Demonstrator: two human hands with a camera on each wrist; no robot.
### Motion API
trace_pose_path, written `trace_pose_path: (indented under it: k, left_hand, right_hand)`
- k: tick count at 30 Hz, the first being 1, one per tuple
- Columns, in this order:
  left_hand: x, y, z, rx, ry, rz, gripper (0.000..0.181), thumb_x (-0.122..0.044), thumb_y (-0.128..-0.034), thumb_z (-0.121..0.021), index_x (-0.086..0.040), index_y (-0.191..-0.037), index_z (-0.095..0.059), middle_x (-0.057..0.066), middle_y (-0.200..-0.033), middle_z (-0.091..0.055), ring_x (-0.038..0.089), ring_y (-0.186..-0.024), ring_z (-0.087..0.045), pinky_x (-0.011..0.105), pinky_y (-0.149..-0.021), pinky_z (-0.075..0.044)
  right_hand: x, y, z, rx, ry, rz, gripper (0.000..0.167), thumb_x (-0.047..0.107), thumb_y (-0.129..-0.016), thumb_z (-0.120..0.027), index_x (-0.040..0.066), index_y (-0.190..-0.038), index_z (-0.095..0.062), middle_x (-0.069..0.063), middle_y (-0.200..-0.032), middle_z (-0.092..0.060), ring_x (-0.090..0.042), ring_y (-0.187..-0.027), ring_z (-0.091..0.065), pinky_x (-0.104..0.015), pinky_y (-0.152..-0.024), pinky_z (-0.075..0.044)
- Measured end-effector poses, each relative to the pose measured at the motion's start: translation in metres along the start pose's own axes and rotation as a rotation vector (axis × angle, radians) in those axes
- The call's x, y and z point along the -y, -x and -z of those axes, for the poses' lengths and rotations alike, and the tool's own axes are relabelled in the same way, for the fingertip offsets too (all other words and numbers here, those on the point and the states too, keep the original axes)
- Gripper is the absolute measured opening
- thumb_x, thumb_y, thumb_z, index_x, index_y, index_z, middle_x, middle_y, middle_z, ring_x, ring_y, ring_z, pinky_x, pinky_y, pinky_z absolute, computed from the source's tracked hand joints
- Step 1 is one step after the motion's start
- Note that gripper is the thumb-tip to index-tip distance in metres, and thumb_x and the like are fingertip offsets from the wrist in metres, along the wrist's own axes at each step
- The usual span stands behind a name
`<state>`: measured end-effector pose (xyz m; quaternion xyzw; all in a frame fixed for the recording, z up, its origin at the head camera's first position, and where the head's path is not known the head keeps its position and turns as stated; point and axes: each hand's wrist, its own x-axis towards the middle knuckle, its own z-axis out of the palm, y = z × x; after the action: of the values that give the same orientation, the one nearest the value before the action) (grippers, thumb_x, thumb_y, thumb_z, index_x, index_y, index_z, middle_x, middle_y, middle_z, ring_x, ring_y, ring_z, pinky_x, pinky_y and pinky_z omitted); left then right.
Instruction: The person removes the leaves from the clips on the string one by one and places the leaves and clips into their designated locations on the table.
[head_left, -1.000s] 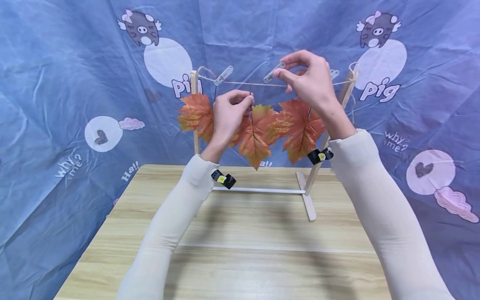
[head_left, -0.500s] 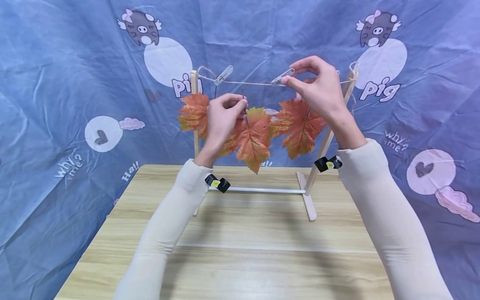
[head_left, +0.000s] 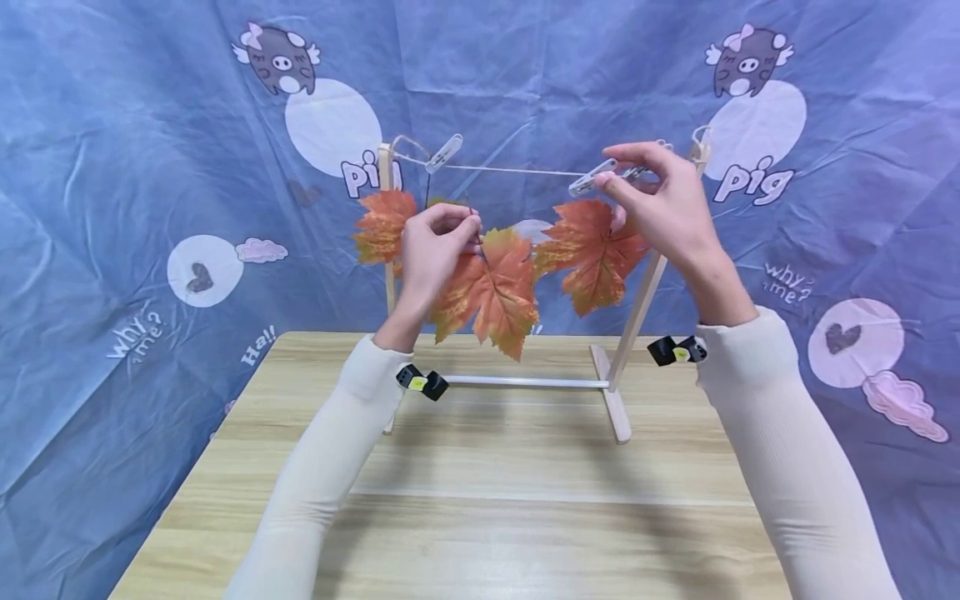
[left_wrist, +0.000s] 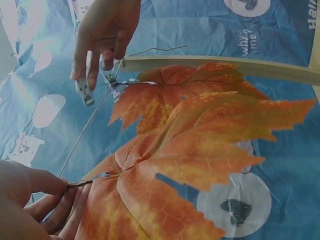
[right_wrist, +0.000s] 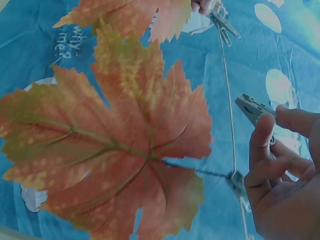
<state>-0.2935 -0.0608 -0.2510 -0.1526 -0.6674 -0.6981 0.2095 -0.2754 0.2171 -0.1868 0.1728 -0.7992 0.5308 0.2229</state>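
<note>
My left hand (head_left: 433, 254) pinches the dark stem of an orange artificial maple leaf (head_left: 491, 287) between thumb and fingers, below the string (head_left: 517, 171). In the left wrist view that stem (left_wrist: 80, 184) shows at the fingertips. My right hand (head_left: 667, 196) holds a pale clothespin (head_left: 592, 177) between thumb and forefinger; the right wrist view has this clothespin (right_wrist: 254, 107) apart from the string. Close to the right hand, a second maple leaf (head_left: 592, 254) hangs from another clothespin (right_wrist: 237, 183) on the string. A third leaf (head_left: 384, 225) hangs at left, partly behind my left hand, under a clothespin (head_left: 445, 153).
The string is tied between two wooden posts (head_left: 637, 321) of a small stand. A white rod (head_left: 525, 382) joins the posts low down, and a wooden foot (head_left: 613, 400) rests on the wood-grain table (head_left: 480, 517). Blue printed cloth (head_left: 480, 75) hangs behind.
My left hand has moved left and down with the leaf. My right hand has shifted right and down along the string, still holding the clothespin.
</note>
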Motion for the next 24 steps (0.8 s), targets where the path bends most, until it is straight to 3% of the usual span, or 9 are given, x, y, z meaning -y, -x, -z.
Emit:
trace_pose_path:
  k: [2, 6, 9, 13, 18, 24]
  left_hand:
    - [0.002, 0.001, 0.002, -0.006, 0.008, 0.004, 0.013, -0.002, -0.0976, -0.073, 0.008, -0.105, -0.075, 0.017, -0.091, -0.077, 0.011, -0.068, -0.073, 0.026, -0.067, -0.068]
    - [0.006, 0.006, 0.007, -0.003, 0.02, 0.018, 0.012, -0.003, -0.0979, -0.074, 0.007, -0.104, -0.075, 0.016, -0.09, -0.076, 0.011, -0.068, -0.074, 0.026, -0.068, -0.068]
    - [0.01, 0.009, 0.011, -0.003, 0.049, 0.039, 0.011, -0.003, -0.0981, -0.073, 0.007, -0.103, -0.074, 0.012, -0.087, -0.074, 0.012, -0.068, -0.074, 0.026, -0.068, -0.068]
    - [0.015, 0.012, 0.016, -0.019, 0.065, 0.074, 0.01, -0.002, -0.0977, -0.074, 0.006, -0.102, -0.073, 0.011, -0.086, -0.075, 0.012, -0.068, -0.075, 0.027, -0.069, -0.068]
    - [0.02, 0.018, 0.02, -0.039, 0.046, 0.094, 0.01, -0.004, -0.0982, -0.075, 0.005, -0.102, -0.074, 0.014, -0.089, -0.076, 0.012, -0.068, -0.076, 0.028, -0.069, -0.069]
    - [0.028, 0.025, 0.022, -0.043, 0.085, 0.103, 0.011, -0.003, -0.0981, -0.074, 0.007, -0.102, -0.073, 0.017, -0.088, -0.075, 0.014, -0.068, -0.076, 0.03, -0.07, -0.069]
  right_hand:
    - [-0.004, 0.003, 0.004, 0.006, -0.011, -0.006, 0.036, 0.022, -0.098, -0.078, 0.017, -0.133, -0.072, 0.007, -0.108, -0.066, -0.01, -0.051, -0.062, -0.021, -0.05, -0.053]
    - [-0.011, 0.008, 0.011, 0.002, -0.008, -0.024, 0.031, 0.025, -0.097, -0.081, 0.023, -0.127, -0.075, 0.009, -0.083, -0.07, -0.009, -0.05, -0.061, -0.021, -0.044, -0.046]
    - [-0.015, 0.012, 0.015, -0.013, -0.005, -0.016, 0.031, 0.025, -0.097, -0.081, 0.022, -0.127, -0.075, 0.009, -0.08, -0.07, -0.009, -0.049, -0.06, -0.021, -0.04, -0.041]
    - [-0.021, 0.018, 0.018, -0.037, -0.033, 0.0, 0.033, 0.02, -0.097, -0.081, 0.017, -0.129, -0.074, 0.008, -0.099, -0.068, -0.008, -0.049, -0.059, -0.021, -0.038, -0.038]
    - [-0.027, 0.027, 0.022, -0.046, -0.065, 0.017, 0.034, 0.015, -0.097, -0.08, 0.012, -0.13, -0.072, 0.007, -0.103, -0.067, -0.007, -0.047, -0.057, -0.02, -0.037, -0.036]
    - [-0.034, 0.038, 0.028, -0.067, -0.052, -0.011, 0.031, 0.013, -0.097, -0.079, 0.015, -0.126, -0.069, 0.007, -0.098, -0.067, -0.004, -0.047, -0.058, -0.02, -0.037, -0.038]
